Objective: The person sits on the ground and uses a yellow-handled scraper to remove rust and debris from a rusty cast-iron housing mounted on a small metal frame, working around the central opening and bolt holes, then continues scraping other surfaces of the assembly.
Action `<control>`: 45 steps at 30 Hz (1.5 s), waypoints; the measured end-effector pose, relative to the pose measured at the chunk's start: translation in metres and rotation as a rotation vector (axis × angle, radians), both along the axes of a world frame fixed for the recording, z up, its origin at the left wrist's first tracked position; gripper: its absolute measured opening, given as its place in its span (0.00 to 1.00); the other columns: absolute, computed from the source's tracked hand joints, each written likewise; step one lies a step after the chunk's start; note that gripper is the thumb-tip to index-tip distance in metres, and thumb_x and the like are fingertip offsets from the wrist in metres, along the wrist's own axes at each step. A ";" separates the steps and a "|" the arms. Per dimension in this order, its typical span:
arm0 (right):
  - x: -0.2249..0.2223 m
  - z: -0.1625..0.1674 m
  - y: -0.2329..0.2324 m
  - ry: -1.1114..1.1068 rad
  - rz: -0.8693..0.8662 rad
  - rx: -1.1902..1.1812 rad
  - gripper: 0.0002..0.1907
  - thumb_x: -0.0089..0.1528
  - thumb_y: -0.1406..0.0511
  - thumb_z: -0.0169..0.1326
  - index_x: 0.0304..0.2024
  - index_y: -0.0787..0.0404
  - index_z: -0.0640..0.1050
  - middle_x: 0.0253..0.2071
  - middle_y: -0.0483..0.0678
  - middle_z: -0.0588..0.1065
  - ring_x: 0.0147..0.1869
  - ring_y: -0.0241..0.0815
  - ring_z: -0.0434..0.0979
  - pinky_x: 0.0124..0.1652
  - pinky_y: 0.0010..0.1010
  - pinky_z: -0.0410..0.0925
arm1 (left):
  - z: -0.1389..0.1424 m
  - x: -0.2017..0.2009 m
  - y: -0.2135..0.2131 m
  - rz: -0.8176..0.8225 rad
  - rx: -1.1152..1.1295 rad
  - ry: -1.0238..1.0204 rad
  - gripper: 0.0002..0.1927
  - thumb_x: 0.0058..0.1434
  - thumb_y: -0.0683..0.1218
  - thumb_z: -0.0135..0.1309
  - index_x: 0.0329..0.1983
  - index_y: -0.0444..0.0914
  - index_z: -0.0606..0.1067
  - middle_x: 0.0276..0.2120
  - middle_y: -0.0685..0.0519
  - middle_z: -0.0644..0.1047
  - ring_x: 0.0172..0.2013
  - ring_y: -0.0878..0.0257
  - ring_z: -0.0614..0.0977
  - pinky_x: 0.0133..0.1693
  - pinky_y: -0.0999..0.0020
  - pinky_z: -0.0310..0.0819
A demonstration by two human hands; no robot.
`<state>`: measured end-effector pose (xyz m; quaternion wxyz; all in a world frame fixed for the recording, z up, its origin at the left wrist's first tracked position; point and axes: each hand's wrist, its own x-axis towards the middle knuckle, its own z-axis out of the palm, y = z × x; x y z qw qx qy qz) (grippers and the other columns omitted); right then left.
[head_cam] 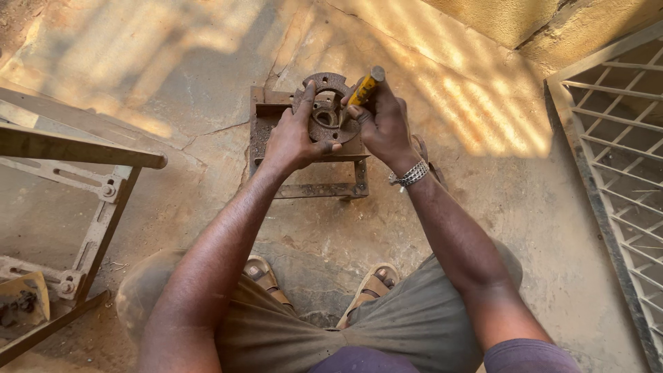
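Note:
A rusty round metal hub [329,103] with notches along its rim rests on a small rusty metal stand [307,159] on the concrete floor. My left hand [293,135] grips the hub's left side, thumb over its face. My right hand [383,124] holds a yellow-handled tool [366,86] with a grey metal end, angled down onto the hub's centre. A beaded bracelet sits on my right wrist.
A rusty metal frame [76,179] with brackets stands at the left. A metal window grille [621,159] lies at the right edge. A yellowish wall [539,21] runs along the top right. My sandalled feet [376,283] rest on cracked concrete below the stand.

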<state>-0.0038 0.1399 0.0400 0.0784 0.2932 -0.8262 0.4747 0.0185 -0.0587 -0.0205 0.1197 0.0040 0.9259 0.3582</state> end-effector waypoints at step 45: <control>-0.004 0.003 0.003 -0.091 0.088 0.012 0.21 0.68 0.79 0.53 0.61 0.63 0.67 0.51 0.54 0.80 0.60 0.48 0.83 0.62 0.40 0.77 | 0.006 0.001 0.002 0.008 0.031 0.028 0.71 0.47 0.65 0.75 0.78 0.59 0.34 0.55 0.34 0.68 0.53 0.40 0.77 0.56 0.43 0.74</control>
